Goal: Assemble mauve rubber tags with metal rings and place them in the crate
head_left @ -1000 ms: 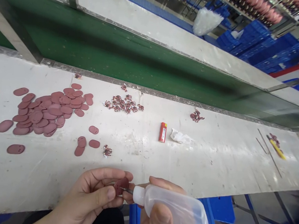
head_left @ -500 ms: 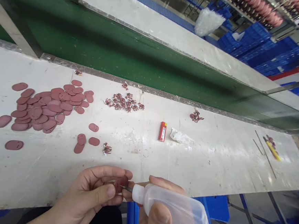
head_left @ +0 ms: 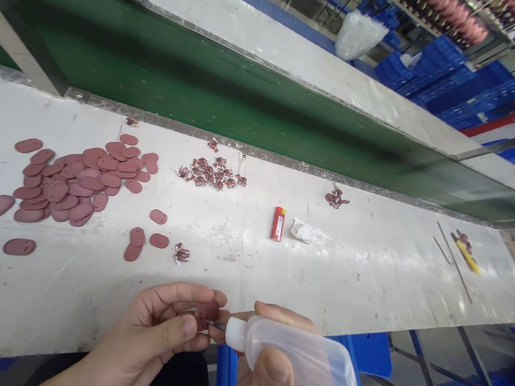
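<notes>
My left hand (head_left: 158,325) pinches a small maroon oval pad (head_left: 207,314) between thumb and fingers, at the front edge of the white table (head_left: 233,274). My right hand (head_left: 266,360) grips a translucent plastic squeeze bottle (head_left: 297,363), its thin metal needle tip (head_left: 217,325) reaching the pad's edge. A loose heap of maroon oval pads (head_left: 77,182) lies at the left of the table. Several more pads lie apart from it, nearer my hands. A cluster of small maroon-and-white pieces (head_left: 209,173) lies beyond them.
A red lighter (head_left: 277,223) and crumpled white tissue (head_left: 307,231) lie mid-table. Thin metal rods (head_left: 453,262) and a yellow tool (head_left: 467,257) lie at the right. A green panel (head_left: 204,82) runs behind the table. Blue crates (head_left: 449,77) stand beyond it and below the front edge.
My hands still hold the pad and bottle together. The whole scene has drifted slightly left and up in view as my head moved.
</notes>
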`<state>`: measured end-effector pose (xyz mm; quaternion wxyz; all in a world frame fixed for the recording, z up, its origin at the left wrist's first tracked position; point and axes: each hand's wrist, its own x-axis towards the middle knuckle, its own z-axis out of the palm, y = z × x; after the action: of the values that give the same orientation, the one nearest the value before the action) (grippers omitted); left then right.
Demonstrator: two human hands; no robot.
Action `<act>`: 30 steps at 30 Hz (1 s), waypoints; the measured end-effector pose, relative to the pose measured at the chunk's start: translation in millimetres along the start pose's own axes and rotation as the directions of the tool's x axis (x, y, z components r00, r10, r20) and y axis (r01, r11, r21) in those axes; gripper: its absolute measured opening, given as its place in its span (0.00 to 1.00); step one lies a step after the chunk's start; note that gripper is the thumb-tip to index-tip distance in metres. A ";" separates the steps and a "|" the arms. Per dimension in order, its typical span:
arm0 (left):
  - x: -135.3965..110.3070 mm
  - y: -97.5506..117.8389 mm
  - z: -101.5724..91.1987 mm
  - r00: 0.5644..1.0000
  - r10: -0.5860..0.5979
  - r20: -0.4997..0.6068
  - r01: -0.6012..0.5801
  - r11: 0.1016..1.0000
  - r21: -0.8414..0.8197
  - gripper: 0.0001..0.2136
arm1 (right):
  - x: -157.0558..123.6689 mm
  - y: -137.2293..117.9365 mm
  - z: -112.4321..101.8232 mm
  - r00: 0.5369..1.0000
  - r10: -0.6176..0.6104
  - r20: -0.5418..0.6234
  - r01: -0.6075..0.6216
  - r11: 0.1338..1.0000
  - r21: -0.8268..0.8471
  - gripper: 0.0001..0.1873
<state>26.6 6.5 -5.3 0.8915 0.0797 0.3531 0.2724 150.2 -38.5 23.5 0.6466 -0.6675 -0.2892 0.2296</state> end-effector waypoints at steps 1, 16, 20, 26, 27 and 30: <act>0.4 -0.3 -0.3 1.000 0.003 0.004 -0.003 1.000 0.007 0.12 | -0.3 2.0 -0.9 1.000 -0.004 -0.001 0.004 1.000 -0.017 0.13; 0.4 -2.6 0.7 0.999 0.006 -0.033 -0.006 1.000 -0.007 0.12 | 2.6 -7.2 3.5 0.986 0.142 -0.087 -0.138 0.989 0.046 0.17; 1.3 -6.0 -2.1 1.000 0.019 -0.013 -0.019 1.000 -0.016 0.13 | 3.6 -6.9 0.7 0.989 0.143 -0.045 -0.141 0.989 0.051 0.17; 3.4 -7.9 -2.6 1.000 0.018 -0.021 -0.018 1.000 -0.004 0.13 | 1.4 -5.1 -0.7 0.998 0.046 0.036 -0.045 0.999 -0.020 0.11; 3.6 -7.8 -2.4 0.999 0.020 -0.026 -0.020 1.000 -0.002 0.13 | 0.5 -5.3 -0.4 0.999 0.037 0.040 -0.036 0.999 -0.025 0.11; 3.1 -6.9 -1.5 0.999 0.025 -0.028 -0.025 1.000 -0.014 0.12 | 3.2 -6.1 -1.9 0.998 0.067 -0.001 -0.067 0.998 0.019 0.13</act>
<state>30.4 2.3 -10.6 0.8836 0.0738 0.3625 0.2871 153.3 -37.7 29.8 0.6449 -0.6711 -0.2637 0.2533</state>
